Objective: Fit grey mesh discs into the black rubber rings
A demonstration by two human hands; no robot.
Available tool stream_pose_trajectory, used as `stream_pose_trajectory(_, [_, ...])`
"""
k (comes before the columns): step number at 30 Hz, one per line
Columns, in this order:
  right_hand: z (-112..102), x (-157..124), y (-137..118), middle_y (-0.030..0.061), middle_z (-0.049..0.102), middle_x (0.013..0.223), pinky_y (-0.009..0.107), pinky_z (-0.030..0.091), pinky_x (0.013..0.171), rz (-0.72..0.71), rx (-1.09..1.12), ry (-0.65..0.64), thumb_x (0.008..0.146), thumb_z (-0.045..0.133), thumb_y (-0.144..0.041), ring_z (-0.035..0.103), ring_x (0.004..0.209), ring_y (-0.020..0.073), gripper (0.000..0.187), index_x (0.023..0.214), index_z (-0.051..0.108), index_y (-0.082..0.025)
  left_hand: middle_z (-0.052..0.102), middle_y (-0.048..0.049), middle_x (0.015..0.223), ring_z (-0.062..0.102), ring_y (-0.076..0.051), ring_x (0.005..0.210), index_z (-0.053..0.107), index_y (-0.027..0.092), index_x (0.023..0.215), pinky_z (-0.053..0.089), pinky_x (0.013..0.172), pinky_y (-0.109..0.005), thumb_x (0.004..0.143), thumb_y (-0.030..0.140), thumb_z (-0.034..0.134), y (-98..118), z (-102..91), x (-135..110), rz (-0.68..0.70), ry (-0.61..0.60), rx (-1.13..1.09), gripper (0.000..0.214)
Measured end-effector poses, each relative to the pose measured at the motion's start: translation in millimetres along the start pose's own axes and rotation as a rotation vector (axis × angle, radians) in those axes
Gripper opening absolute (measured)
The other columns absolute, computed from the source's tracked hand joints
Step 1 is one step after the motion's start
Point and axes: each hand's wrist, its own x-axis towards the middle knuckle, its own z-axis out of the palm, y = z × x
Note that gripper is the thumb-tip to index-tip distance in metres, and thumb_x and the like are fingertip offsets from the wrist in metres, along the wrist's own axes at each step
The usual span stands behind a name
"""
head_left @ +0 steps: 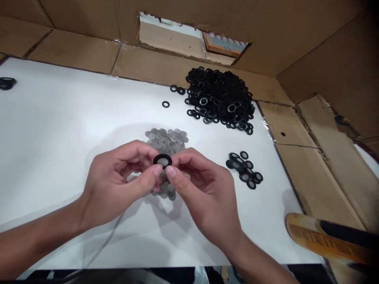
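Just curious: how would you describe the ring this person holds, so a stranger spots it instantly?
On the white sheet, find the pile of small grey discs. Over it, the person's left hand and right hand pinch a black rubber ring; unlike the loose black rings nearby, it alone is held up.

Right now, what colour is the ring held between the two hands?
The ring is black with a grey centre; head view.

- Left hand and right hand pinch black rubber washer from either side, centre of frame.
- Grey mesh discs piled just behind hands on white sheet.
- Large heap of black washers upper right; small washer cluster right.
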Motion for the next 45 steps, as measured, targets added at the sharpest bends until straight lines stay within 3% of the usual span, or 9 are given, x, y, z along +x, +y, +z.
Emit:
stream_pose_trajectory(4, [3.6, 0.3, 1.4, -0.0022, 0.064, 0.078, 0.028, 0.05, 0.068, -0.061, -0.096, 0.03, 0.091, 0.071, -0.017, 0.059, 0.072, 0.0131, 0.012, 0.08, 0.067, -0.02, 0.073, 0.0064, 0.067, 0.072, -0.009, 0.057, 0.071, 0.022, 0.087, 0.062, 0.059, -0.016, 0.09, 0.014, 0.074, -0.3, -0.6, 1.8, -0.063, -0.02, -0.024, 0.01])
stream_pose_trajectory(8, [2.6, 1.2, 0.8, -0.0007, 0.067, 0.077, 0.029, 0.051, 0.067, -0.01, -0.105, -0.024, 0.091, 0.069, -0.018, 0.061, 0.073, 0.0143, 0.012, 0.08, 0.068, -0.019, 0.07, 0.0077, 0.062, 0.071, -0.009, 0.053, 0.07, 0.023, 0.085, 0.06, 0.057, -0.015, 0.091, 0.017, 0.075, 0.4, 1.1, 2.3, -0.111, -0.005, -0.024, 0.009])
stream_pose_trajectory(11, [0.7, 1.1, 0.6, -0.0005, 0.068, 0.082, 0.029, 0.052, 0.068, -0.031, -0.113, 0.033, 0.091, 0.071, -0.019, 0.063, 0.075, 0.0144, 0.005, 0.086, 0.07, -0.019, 0.07, 0.0079, 0.06, 0.071, -0.009, 0.052, 0.07, 0.022, 0.086, 0.061, 0.057, -0.016, 0.091, 0.018, 0.075, 1.7, 2.8, 2.4, -0.129, 0.009, 0.001, 0.007])
stream_pose_trajectory(19, [4.5, -0.9, -0.8, -0.0047, 0.064, 0.076, 0.024, 0.05, 0.059, -0.032, 0.004, 0.045, 0.095, 0.07, -0.015, 0.062, 0.064, 0.0091, 0.012, 0.085, 0.065, -0.02, 0.072, 0.0051, 0.062, 0.073, -0.012, 0.055, 0.07, 0.021, 0.085, 0.063, 0.057, -0.018, 0.091, 0.018, 0.073, 5.4, 3.5, 0.4, -0.126, -0.02, 0.048, 0.008])
stream_pose_trajectory(25, [4.8, -3.6, -2.0, -0.0034, 0.064, 0.076, 0.025, 0.054, 0.066, -0.098, -0.039, 0.055, 0.098, 0.067, -0.018, 0.063, 0.068, 0.01, 0.014, 0.084, 0.064, -0.019, 0.075, 0.005, 0.065, 0.074, -0.012, 0.058, 0.072, 0.022, 0.086, 0.062, 0.058, -0.017, 0.094, 0.018, 0.072, 2.9, 3.9, -1.4, -0.106, -0.014, 0.044, 0.009])
stream_pose_trajectory(33, [7.2, -3.2, 0.0, -0.0029, 0.067, 0.075, 0.027, 0.052, 0.064, -0.062, 0.008, 0.049, 0.099, 0.067, -0.022, 0.063, 0.067, 0.0118, 0.016, 0.084, 0.065, -0.021, 0.074, 0.0074, 0.063, 0.072, -0.009, 0.058, 0.072, 0.023, 0.089, 0.061, 0.062, -0.014, 0.094, 0.016, 0.071, 2.3, 5.5, 0.0, -0.073, 0.008, 0.009, 0.009])
stream_pose_trajectory(39, [4.5, -2.5, 1.5, 0.0001, 0.066, 0.079, 0.032, 0.054, 0.07, -0.031, -0.099, 0.118, 0.095, 0.071, -0.025, 0.063, 0.074, 0.0164, 0.013, 0.083, 0.067, -0.021, 0.059, 0.0085, 0.053, 0.053, -0.007, 0.046, 0.074, 0.023, 0.081, 0.048, 0.048, -0.016, 0.085, 0.017, 0.078, 3.2, 2.5, 0.7, -0.045, 0.066, 0.143, 0.008])
stream_pose_trajectory(45, [4.7, -3.6, 2.5, -0.001, 0.063, 0.078, 0.031, 0.052, 0.071, -0.06, -0.096, 0.079, 0.097, 0.07, -0.024, 0.06, 0.073, 0.0149, 0.015, 0.083, 0.067, -0.021, 0.055, 0.0093, 0.051, 0.048, -0.006, 0.046, 0.075, 0.023, 0.083, 0.045, 0.048, -0.015, 0.083, 0.016, 0.078, 3.0, 3.4, 1.9, -0.098, 0.076, 0.094, 0.008])
